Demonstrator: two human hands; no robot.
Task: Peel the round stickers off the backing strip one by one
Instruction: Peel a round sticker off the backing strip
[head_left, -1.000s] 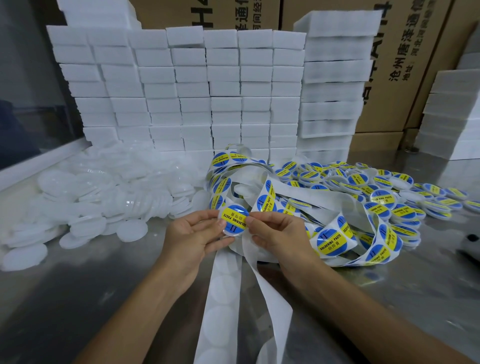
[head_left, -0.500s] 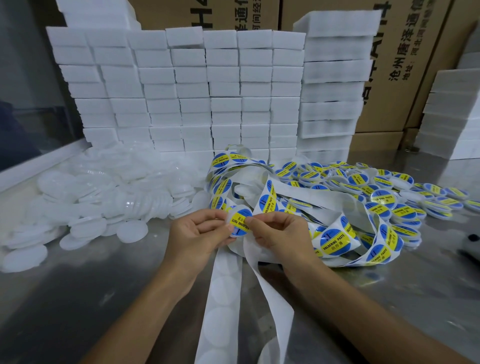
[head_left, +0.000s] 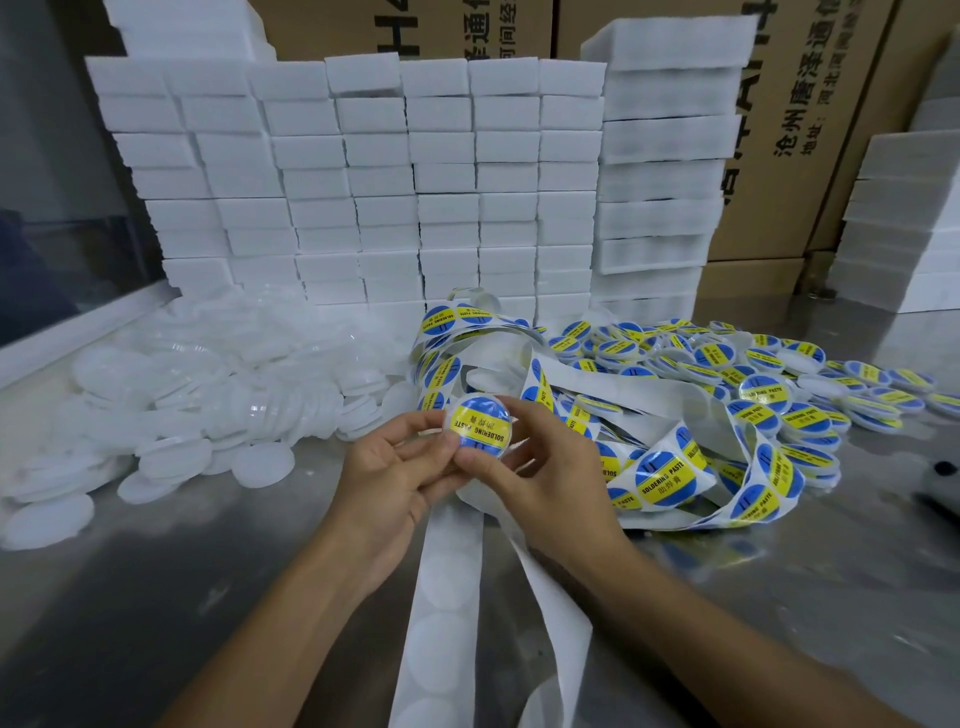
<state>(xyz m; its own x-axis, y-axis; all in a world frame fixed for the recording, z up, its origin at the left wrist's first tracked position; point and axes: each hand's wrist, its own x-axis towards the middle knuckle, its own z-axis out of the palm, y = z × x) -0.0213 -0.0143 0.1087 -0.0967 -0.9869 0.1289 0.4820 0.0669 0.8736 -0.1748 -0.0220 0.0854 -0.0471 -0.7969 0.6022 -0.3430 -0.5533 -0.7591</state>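
Two hands, left hand (head_left: 400, 467) and right hand (head_left: 535, 467), pinch one labelled disc (head_left: 479, 427); the sticker could be creased by uneven pressing.

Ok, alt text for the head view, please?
Both hands, left hand and right hand, hold a round sticker above the backing strip on a metal table; stickered discs are piled right, foam blocks behind.
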